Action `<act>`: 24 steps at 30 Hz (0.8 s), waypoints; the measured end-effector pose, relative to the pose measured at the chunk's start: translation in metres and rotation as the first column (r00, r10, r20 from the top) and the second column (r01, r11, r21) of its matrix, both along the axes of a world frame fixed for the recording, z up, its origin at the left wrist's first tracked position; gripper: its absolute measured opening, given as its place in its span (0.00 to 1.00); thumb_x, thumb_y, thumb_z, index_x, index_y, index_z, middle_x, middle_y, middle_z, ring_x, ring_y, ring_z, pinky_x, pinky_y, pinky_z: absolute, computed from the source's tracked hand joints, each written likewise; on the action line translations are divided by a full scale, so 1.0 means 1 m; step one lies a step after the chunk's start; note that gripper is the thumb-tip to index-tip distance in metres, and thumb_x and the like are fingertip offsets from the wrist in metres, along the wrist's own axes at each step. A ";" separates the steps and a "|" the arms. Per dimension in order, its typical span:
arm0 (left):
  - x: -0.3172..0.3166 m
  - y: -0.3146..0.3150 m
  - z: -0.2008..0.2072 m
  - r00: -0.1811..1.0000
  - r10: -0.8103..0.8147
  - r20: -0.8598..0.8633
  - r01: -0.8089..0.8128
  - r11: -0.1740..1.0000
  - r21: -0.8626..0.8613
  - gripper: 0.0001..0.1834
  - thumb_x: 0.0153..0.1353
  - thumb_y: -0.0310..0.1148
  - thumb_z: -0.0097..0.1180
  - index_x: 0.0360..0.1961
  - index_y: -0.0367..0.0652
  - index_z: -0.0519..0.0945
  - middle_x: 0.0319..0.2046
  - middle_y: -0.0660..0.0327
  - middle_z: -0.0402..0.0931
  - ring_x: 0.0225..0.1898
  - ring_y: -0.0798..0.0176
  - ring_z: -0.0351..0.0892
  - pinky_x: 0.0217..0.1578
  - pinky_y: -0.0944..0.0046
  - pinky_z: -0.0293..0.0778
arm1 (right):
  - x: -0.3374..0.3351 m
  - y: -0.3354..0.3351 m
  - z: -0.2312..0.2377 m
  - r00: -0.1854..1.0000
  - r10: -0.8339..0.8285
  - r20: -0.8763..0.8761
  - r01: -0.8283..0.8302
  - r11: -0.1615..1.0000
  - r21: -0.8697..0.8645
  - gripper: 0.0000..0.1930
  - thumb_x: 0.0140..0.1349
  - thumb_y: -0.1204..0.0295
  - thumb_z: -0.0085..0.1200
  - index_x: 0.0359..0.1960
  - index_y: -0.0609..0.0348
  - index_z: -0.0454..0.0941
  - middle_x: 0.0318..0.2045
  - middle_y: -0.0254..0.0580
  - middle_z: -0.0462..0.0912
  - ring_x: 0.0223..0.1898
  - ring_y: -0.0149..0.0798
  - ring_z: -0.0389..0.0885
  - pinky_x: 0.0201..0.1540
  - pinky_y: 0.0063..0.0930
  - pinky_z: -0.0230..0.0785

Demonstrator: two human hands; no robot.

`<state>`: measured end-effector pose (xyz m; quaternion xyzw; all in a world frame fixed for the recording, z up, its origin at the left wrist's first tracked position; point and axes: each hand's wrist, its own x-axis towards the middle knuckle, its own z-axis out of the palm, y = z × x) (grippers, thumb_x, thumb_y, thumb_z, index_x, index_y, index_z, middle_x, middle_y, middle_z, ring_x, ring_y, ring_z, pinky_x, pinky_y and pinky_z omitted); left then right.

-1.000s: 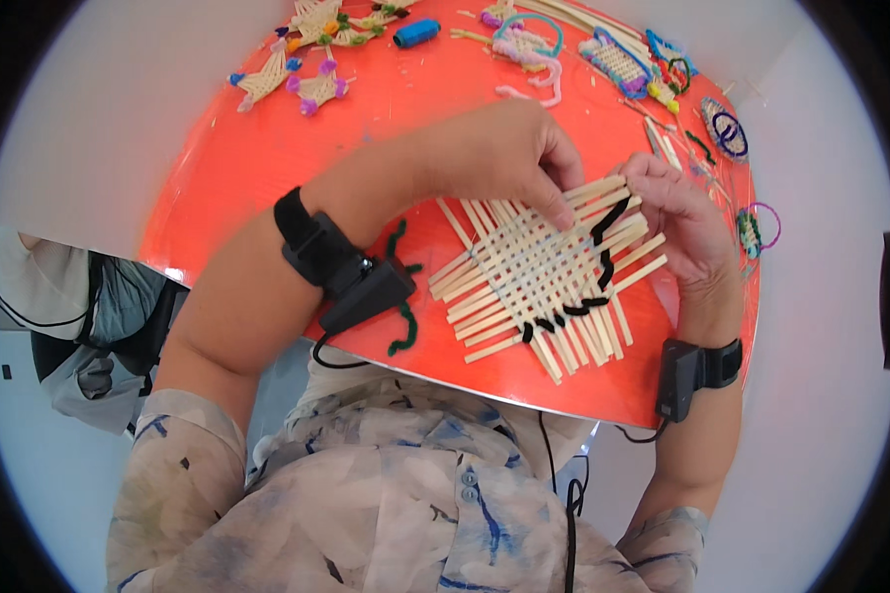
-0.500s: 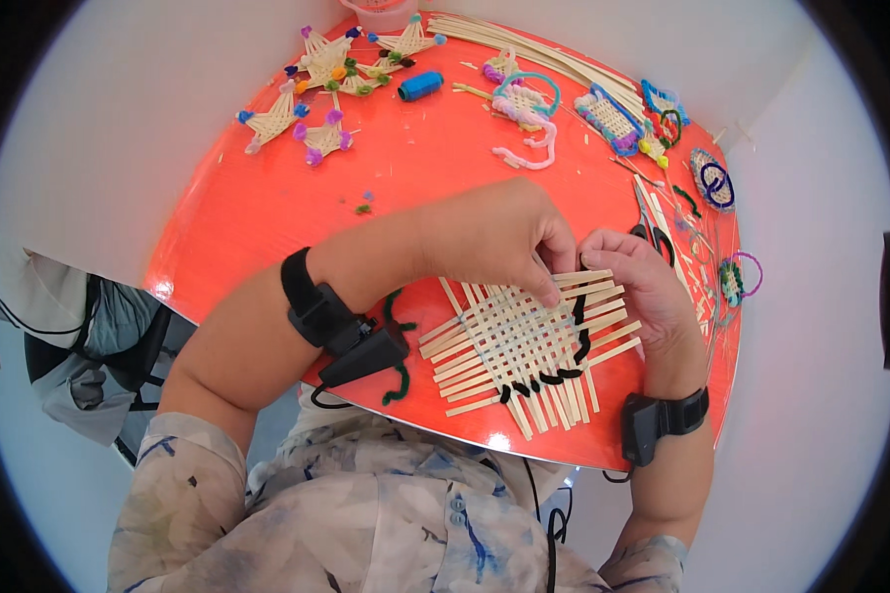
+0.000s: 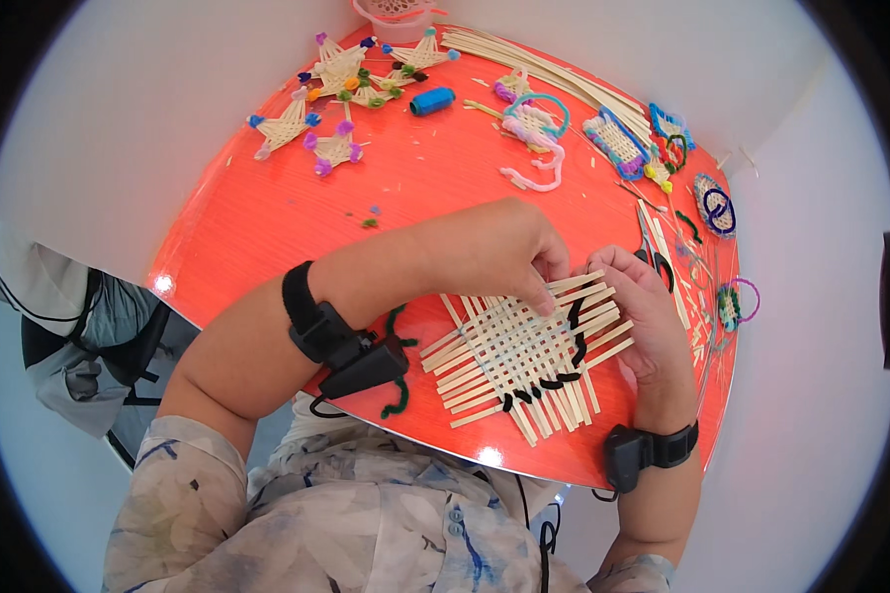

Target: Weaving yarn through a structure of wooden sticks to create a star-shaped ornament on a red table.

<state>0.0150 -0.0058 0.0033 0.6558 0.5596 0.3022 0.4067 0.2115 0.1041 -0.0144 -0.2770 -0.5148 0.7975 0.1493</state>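
A woven mat of pale bamboo strips (image 3: 509, 341), its strip ends sticking out all round, lies tilted near the table's front edge. My left hand (image 3: 524, 247) reaches over its far side, thumb pressed on the weave and fingers curled behind the edge, pinching the mat. A black pipe cleaner (image 3: 578, 348) winds between the strips along the right and near edges. At the far right corner my right hand (image 3: 645, 306) has its fingers closed beside the strip ends. What its fingertips hold is hidden behind the strips.
A dark green pipe cleaner (image 3: 401, 397) lies by my left forearm. Scissors (image 3: 660, 267) and loose strips are beyond my right hand. Woven stars (image 3: 341, 74), a blue thread spool (image 3: 432, 101), a pink basket (image 3: 398, 25) and small woven pieces (image 3: 616, 143) lie farther back.
My right hand has shifted slightly down and its fingers have moved closer against the strip ends. My left hand keeps its hold on the mat. The whole view has tilted slightly.
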 end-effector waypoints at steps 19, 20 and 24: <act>0.006 0.000 -0.001 0.998 -0.050 -0.028 0.053 0.994 0.095 0.11 0.47 0.28 0.70 0.31 0.35 0.84 0.25 0.55 0.83 0.26 0.65 0.83 0.30 0.66 0.76 | 0.008 0.011 -0.002 0.991 0.121 0.052 -0.111 0.980 -0.163 0.06 0.58 0.80 0.54 0.37 0.60 0.74 0.27 0.32 0.80 0.24 0.24 0.80 0.25 0.15 0.73; 0.006 0.000 0.000 0.998 -0.054 -0.038 0.057 0.994 0.094 0.11 0.47 0.28 0.70 0.30 0.35 0.84 0.25 0.56 0.83 0.26 0.64 0.83 0.30 0.66 0.76 | 0.010 0.013 -0.002 0.985 0.164 0.047 -0.155 0.976 -0.153 0.06 0.58 0.79 0.55 0.37 0.60 0.74 0.26 0.32 0.80 0.24 0.23 0.80 0.25 0.15 0.73; 0.007 -0.001 0.003 0.993 -0.088 -0.077 0.096 0.990 0.103 0.10 0.47 0.28 0.70 0.30 0.35 0.84 0.25 0.56 0.82 0.27 0.63 0.82 0.30 0.65 0.75 | 0.013 0.019 -0.005 0.966 0.253 0.046 -0.244 0.958 -0.151 0.06 0.58 0.78 0.57 0.36 0.60 0.74 0.27 0.32 0.80 0.26 0.23 0.80 0.28 0.16 0.73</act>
